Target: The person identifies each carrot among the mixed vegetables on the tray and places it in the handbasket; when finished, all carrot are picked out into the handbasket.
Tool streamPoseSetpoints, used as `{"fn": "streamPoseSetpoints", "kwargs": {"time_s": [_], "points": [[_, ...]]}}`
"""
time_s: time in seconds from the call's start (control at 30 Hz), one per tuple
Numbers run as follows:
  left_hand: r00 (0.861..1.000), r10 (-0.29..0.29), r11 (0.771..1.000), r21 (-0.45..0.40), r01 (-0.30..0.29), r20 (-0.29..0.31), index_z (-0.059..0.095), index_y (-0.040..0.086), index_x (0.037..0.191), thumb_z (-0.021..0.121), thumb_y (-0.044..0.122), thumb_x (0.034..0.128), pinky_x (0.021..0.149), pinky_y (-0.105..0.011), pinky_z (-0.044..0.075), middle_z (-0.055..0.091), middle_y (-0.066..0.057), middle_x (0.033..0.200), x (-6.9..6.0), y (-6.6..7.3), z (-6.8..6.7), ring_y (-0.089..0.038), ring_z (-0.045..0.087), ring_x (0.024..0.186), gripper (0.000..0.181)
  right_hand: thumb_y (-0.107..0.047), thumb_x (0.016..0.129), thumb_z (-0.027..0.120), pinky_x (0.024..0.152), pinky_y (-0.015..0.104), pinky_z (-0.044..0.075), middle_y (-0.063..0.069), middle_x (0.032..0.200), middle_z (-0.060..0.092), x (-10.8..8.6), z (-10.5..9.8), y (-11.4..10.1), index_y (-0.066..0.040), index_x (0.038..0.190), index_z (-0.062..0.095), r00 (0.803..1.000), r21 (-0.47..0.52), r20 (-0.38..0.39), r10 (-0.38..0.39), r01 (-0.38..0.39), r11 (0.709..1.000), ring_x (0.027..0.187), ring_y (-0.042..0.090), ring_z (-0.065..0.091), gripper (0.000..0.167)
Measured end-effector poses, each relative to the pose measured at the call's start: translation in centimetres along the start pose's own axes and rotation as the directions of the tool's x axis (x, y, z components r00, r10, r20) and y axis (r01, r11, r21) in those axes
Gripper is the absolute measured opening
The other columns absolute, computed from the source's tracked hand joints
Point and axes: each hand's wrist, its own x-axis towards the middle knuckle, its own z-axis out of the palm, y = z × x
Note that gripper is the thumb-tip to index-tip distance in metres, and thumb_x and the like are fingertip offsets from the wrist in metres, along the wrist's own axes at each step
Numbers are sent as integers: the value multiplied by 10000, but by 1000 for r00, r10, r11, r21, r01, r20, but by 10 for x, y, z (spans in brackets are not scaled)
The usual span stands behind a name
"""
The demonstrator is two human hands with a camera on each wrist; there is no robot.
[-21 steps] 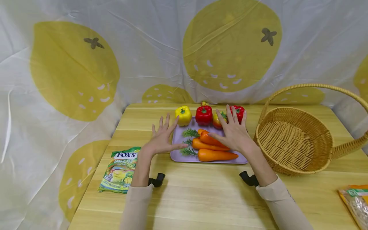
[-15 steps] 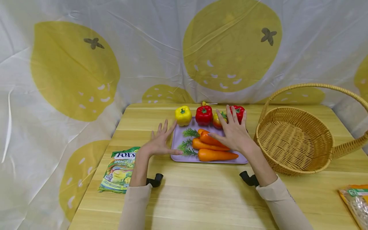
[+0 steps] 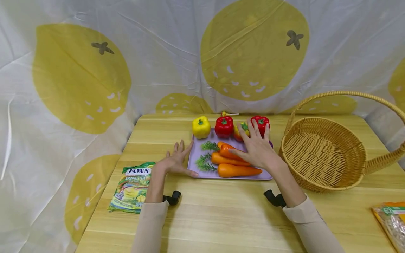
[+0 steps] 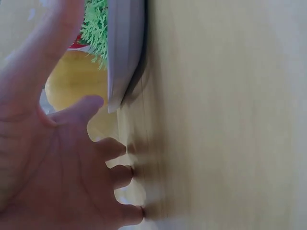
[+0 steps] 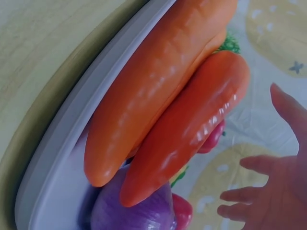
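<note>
My left hand, fingers spread, is at the left edge of a lilac tray; its thumb is by the front left corner. In the left wrist view several fingertips meet the tabletop. My right hand is spread over the tray's right side, gripping nothing. Several orange carrots with green tops lie on the tray. Along its back are a yellow bell pepper, a red bell pepper, a partly hidden red-yellow fruit and another red pepper. A purple onion shows in the right wrist view.
A wicker basket with a tall handle stands right of the tray. A green FOX'S candy bag lies at the left, and an orange-edged packet at the right edge. A lemon-print cloth hangs behind the table.
My left hand has come down and toward me, from above the tray's left side to its left edge. The right hand has barely moved, and the things on the tray look unchanged.
</note>
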Motion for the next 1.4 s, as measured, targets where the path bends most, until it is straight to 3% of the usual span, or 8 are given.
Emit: {"fn": "streamPoseSetpoints", "kwargs": {"time_s": [0.23,0.37,0.43,0.5,0.8,1.0,1.23,1.4], "points": [[1000,-24,999,23,23,7,-85,265,1669,868,615,740,1223,-751,-52,-235,-231,1697,3,1,4,-433,-216,1582,1376,-541,985,638,1220,724,-147,233,1739,13,0,1,-3,-167,1669,202,993,177,23,-114,108,978,1616,437,-32,894],[1000,-27,1000,13,27,4,-92,268,1668,871,607,739,1226,-744,-63,-246,-218,1696,2,0,4,-419,-233,1580,1380,-346,990,704,1266,696,95,195,1729,176,2,5,-3,-176,1616,379,971,392,12,-241,217,894,1611,404,145,726],[1000,-26,1000,11,25,4,-94,262,1668,871,609,738,1222,-750,-63,-247,-219,1696,1,0,4,-421,-234,1579,1384,-266,982,724,1236,675,254,195,1696,280,4,9,-3,-186,1576,459,962,472,5,-274,240,848,1579,395,264,655],[1000,-25,1000,8,25,5,-97,261,1668,869,612,738,1221,-752,-66,-250,-219,1695,2,-1,4,-421,-237,1578,1386,-217,970,738,1179,642,382,194,1650,372,5,14,-1,-186,1548,505,962,520,-3,-274,236,821,1536,395,355,624],[1000,-21,1000,3,21,-2,-85,259,1671,875,599,741,1217,-760,-64,-243,-220,1698,3,-3,5,-418,-237,1579,1379,-95,879,815,1065,533,531,88,1411,678,11,22,5,-144,1399,668,988,608,-6,-154,126,784,1295,314,624,542],[1000,-17,1000,-7,17,0,-94,258,1669,876,604,735,1209,-771,-61,-247,-223,1696,3,-2,4,-425,-236,1578,1391,-91,842,847,1007,477,574,79,1365,708,12,24,9,-171,1356,707,994,639,19,-105,68,766,1199,297,682,538],[1000,-14,1000,-11,14,3,-103,270,1666,874,600,741,1212,-761,-77,-262,-216,1692,3,-1,4,-419,-249,1575,1385,-130,845,860,874,352,587,81,1310,738,14,27,12,-180,1310,739,997,622,13,-74,50,781,1076,266,707,483],[1000,-13,1000,-7,13,0,-92,248,1669,872,593,748,1207,-771,-64,-240,-236,1694,2,-1,5,-435,-236,1575,1377,-123,845,859,883,344,589,105,1307,734,16,28,12,-174,1308,740,996,622,11,-87,62,781,1096,251,698,481]]}}
